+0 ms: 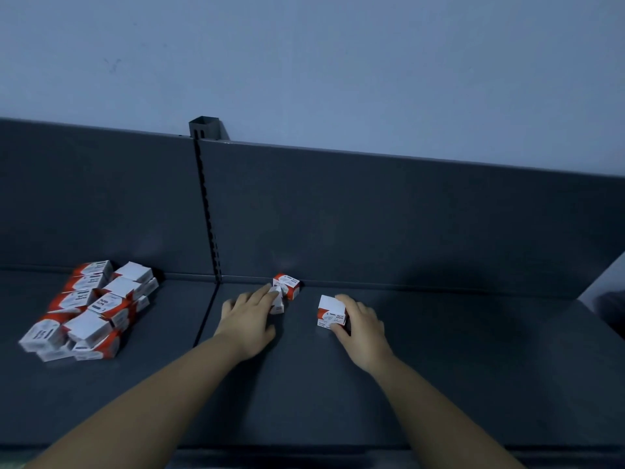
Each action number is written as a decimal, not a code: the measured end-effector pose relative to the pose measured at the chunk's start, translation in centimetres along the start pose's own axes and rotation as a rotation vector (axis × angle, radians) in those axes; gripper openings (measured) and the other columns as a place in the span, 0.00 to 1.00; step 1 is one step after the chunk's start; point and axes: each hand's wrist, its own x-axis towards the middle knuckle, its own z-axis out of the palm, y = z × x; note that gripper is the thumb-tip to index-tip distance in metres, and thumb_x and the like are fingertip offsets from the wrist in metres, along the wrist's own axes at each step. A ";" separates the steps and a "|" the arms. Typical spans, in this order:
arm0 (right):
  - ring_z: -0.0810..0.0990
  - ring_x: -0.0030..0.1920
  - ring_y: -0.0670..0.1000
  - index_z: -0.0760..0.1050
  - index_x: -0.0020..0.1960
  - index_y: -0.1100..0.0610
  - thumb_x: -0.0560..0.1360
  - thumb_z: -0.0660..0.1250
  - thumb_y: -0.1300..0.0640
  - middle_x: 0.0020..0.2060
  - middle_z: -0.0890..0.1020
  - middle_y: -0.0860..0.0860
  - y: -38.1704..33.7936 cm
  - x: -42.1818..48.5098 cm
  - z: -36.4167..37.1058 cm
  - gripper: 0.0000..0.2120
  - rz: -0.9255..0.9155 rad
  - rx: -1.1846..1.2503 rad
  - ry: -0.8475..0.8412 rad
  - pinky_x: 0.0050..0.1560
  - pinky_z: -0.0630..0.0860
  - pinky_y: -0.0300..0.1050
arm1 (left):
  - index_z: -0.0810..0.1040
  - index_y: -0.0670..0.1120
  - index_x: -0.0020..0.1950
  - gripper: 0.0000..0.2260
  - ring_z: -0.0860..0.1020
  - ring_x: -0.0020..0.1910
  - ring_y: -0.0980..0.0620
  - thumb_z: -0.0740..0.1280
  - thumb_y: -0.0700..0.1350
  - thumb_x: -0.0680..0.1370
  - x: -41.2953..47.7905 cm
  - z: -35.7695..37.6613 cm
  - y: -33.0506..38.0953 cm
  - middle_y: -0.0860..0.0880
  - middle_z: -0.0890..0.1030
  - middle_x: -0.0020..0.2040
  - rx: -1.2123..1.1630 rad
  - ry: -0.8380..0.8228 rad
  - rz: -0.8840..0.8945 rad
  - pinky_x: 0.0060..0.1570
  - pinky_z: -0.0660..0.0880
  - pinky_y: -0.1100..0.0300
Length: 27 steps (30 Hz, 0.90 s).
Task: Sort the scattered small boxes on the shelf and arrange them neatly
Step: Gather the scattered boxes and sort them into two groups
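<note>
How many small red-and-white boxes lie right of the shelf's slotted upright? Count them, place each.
3. One small red-and-white cardboard box stands against the back panel; another lies just before it, under the left hand's fingers; the right hand grips the third. Hands may hide more.

Two hands are at work on one dark shelf (304,384): the left hand (248,319) and the right hand (363,328). The shelf has two bays, parted by one slotted upright (206,211). Three red-and-white boxes lie singly in the right bay: the back box (289,285) by the rear panel (406,225), the middle box (276,301) at the left hand's fingertips, and the right box (331,313) in the right hand. One pile (91,309) fills the left bay, about a dozen boxes, too overlapped and blurred for a firm count. One short post (204,127) tops the upright.
</note>
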 end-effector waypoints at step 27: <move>0.64 0.66 0.48 0.55 0.77 0.42 0.79 0.62 0.47 0.64 0.72 0.44 0.3 -1.1 1.5 0.29 0.033 -0.070 0.070 0.66 0.60 0.45 | 0.57 0.55 0.78 0.29 0.60 0.72 0.49 0.59 0.42 0.78 3.8 -0.7 -2.0 0.52 0.64 0.72 -0.271 0.004 0.115 0.69 0.55 0.50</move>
